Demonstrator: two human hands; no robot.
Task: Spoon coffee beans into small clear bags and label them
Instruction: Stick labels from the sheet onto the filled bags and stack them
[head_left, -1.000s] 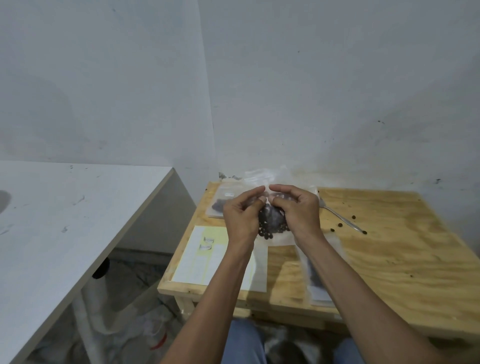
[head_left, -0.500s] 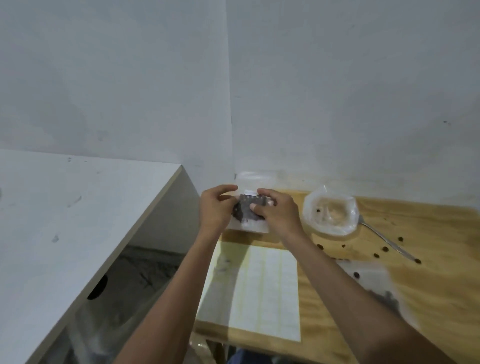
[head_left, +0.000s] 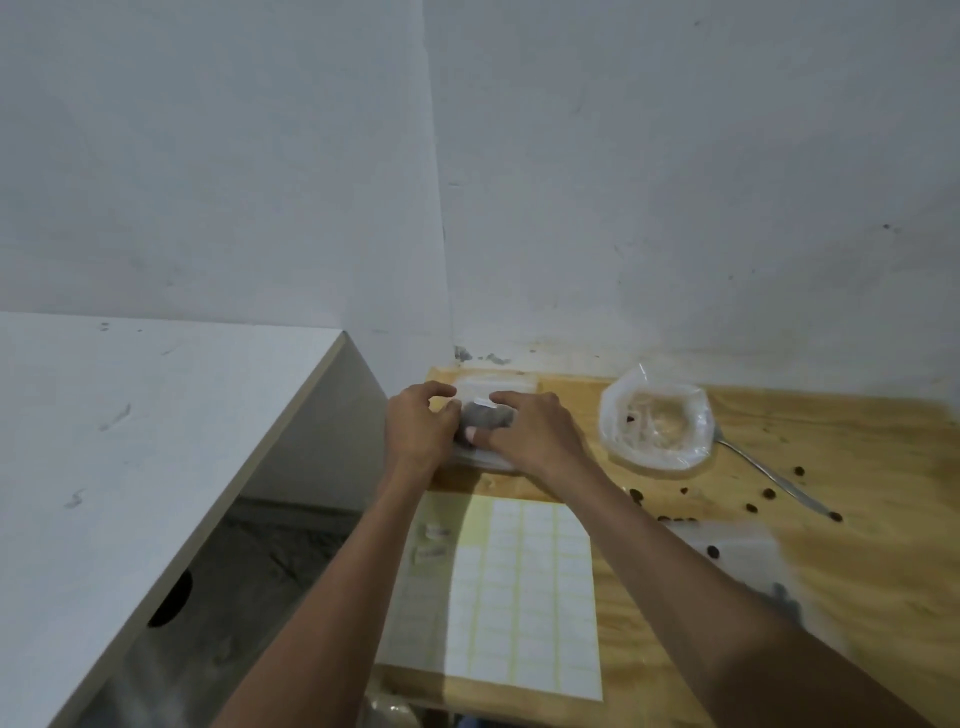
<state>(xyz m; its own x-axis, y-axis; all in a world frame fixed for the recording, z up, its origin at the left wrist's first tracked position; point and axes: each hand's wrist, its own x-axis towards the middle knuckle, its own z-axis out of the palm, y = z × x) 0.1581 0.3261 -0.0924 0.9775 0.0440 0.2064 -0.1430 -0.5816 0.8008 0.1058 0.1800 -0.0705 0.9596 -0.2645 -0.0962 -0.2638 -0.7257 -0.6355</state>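
Plywood counter (head_left: 857, 571) set in a white-walled corner, white desk (head_left: 130, 441) beside its left edge. Small clear bag of coffee beans (head_left: 485, 415): at far left corner, pressed flat on more bags. Left hand (head_left: 418, 428): grip narrow, pinching the bag's left end. Right hand (head_left: 535, 434): fingers flat on the bag, thumb against it. Label sheet (head_left: 519, 597): near left edge. Open plastic bag (head_left: 657, 428), spoon (head_left: 769, 475), loose beans (head_left: 675, 499): right of hands.

Your hands meet on a small clear bag of dark beans (head_left: 488, 415) at the pale plywood table's (head_left: 857, 571) far left corner. The white label sheet (head_left: 524, 597) lies nearer you; the crumpled clear plastic bag (head_left: 655, 422) sits right, the metal spoon (head_left: 769, 475) beyond it.
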